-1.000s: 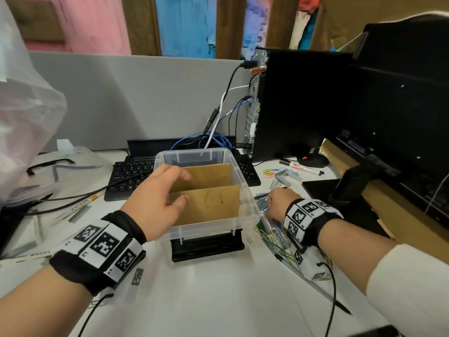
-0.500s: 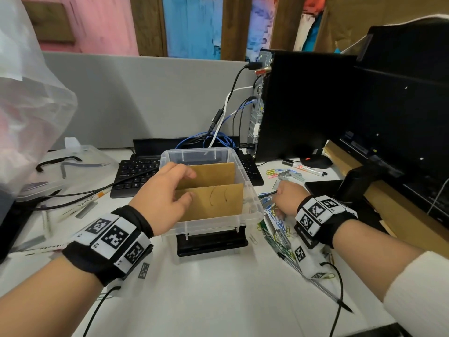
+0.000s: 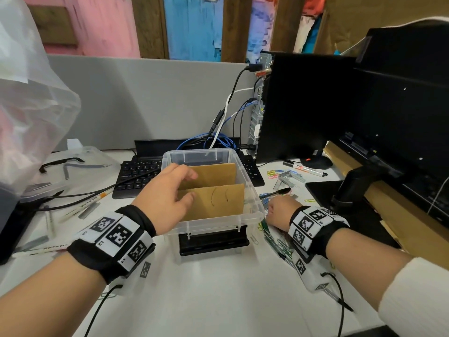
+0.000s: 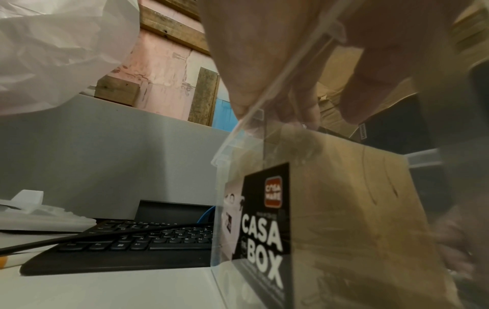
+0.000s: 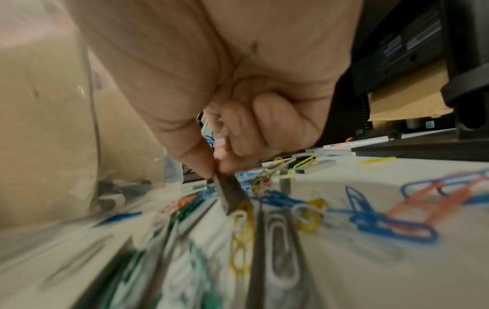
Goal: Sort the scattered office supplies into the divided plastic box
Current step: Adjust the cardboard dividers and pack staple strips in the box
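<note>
Left hand (image 3: 167, 200) gripping clear box (image 3: 252, 190) rim, fingers curled inside, right hand (image 3: 279, 212) just right of box, pinching staple strip (image 5: 230, 194) above scattered paper clips (image 5: 278, 209) on counter (image 3: 206, 288)

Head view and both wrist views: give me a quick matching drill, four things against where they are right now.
Things:
1. left hand
2. right hand
3. black computer keyboard
4. white marker pen with black cap

Places:
A. on the desk near the black tower computer
B. behind the box, to its left
C. gripping the left rim of the clear plastic box
D. pinching a grey strip of staples above the coloured paper clips

Pairs: 1-C, 2-D, 3-B, 4-A
</note>
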A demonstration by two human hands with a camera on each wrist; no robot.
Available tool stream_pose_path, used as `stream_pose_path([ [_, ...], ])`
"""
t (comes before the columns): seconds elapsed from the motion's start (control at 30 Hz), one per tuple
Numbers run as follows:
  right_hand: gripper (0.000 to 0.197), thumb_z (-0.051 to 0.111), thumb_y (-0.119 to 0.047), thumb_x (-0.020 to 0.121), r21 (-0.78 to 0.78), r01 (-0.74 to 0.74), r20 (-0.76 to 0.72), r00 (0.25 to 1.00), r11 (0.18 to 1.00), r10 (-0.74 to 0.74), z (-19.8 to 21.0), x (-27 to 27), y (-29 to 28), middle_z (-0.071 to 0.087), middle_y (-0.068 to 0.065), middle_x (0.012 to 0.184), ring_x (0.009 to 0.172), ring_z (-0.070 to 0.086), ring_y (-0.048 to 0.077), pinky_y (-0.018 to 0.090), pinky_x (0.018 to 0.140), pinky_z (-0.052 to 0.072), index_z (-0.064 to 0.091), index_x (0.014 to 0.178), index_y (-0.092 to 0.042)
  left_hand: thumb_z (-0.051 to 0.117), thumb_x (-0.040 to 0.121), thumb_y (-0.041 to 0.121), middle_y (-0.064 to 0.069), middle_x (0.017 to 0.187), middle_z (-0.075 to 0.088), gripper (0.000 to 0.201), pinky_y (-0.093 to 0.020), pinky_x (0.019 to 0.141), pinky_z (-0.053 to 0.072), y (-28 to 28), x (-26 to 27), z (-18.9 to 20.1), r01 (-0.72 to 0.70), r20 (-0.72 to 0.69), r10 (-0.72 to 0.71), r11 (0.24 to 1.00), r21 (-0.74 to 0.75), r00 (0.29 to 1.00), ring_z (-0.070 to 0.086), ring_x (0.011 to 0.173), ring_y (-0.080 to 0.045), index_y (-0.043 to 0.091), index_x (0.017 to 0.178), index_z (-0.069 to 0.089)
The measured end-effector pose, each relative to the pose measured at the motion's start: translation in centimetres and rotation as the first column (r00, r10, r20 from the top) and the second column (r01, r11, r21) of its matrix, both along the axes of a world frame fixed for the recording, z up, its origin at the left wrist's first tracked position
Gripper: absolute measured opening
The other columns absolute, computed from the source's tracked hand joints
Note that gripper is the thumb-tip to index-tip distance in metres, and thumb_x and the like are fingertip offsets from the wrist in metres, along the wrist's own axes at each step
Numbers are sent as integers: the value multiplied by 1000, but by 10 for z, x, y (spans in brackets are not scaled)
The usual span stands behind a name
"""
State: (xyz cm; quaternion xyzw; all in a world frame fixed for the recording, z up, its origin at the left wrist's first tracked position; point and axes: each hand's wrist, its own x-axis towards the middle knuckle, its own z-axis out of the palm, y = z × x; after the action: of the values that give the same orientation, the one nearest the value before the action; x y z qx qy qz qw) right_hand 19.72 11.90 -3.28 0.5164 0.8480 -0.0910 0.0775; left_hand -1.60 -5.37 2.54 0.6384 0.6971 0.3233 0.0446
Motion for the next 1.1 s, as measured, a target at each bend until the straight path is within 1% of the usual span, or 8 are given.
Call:
stream_pose_path([
  [0.2,12,48,-15,91,60,95,-330,941,994,-70,35,10,2,61,3,94,85,60,22,33,77,51,55,81,-14,62,87,18,11,106,49,30,-15,66,42,2,0,1,4,0,-4,1000,-2,1000,56,83,-16,22,116,55],
  [0.43,21,59,-17,89,57,-104,-905,415,993,95,91,-2,-42,53,-15,65,60,46,-1,21,60,34,52,69,-18,60,89,31,11,110,55,27,-2,64,38,1,13,18,59,55,-66,992,112,996,48,89,16,23,114,56],
  [0.53,18,58,-15,91,-37,-318,-945,319,947,70,97,-18,-68,50,-19,54,48,42,-1,20,53,33,54,73,-17,66,82,41,13,105,62,31,-16,73,49,2,24,22,134,277,-162,984,115,947,60,94,3,29,109,57],
  [0.6,14,58,-9,91,-125,-414,-960,281,902,-4,95,-29,-77,49,-15,52,43,38,5,23,45,31,55,78,-10,65,75,48,6,100,66,41,-40,81,55,3,29,22,192,412,-228,973,127,882,67,89,-12,27,109,58],
  [0.67,12,57,-6,91,-178,-455,-963,263,873,-59,91,-41,-83,50,-8,55,42,37,7,24,43,29,55,79,-8,68,74,41,-3,96,68,40,-49,82,54,3,28,20,215,482,-260,965,147,837,69,82,-24,21,108,59],
  [0.83,13,55,-7,91,-210,-410,-961,254,888,-110,77,-59,-87,51,0,69,45,45,-1,13,42,35,55,80,-13,70,83,7,-13,84,70,26,-52,81,55,5,20,14,168,583,-211,978,127,784,69,78,-31,10,106,59],
  [0.97,22,37,-12,94,-307,-431,-951,120,848,-284,74,-57,-84,51,12,82,50,40,14,29,48,31,57,87,-7,68,82,2,-13,80,67,22,-41,72,58,7,21,10,138,642,-183,983,119,745,68,73,-24,8,102,59],
  [1.1,36,28,-4,96,-345,-448,-928,31,825,-371,71,-52,-78,47,8,80,58,45,14,32,53,33,64,93,-4,69,81,2,-9,77,63,19,-37,68,59,8,22,7,139,665,-181,984,116,724,67,71,-24,8,96,59],
])
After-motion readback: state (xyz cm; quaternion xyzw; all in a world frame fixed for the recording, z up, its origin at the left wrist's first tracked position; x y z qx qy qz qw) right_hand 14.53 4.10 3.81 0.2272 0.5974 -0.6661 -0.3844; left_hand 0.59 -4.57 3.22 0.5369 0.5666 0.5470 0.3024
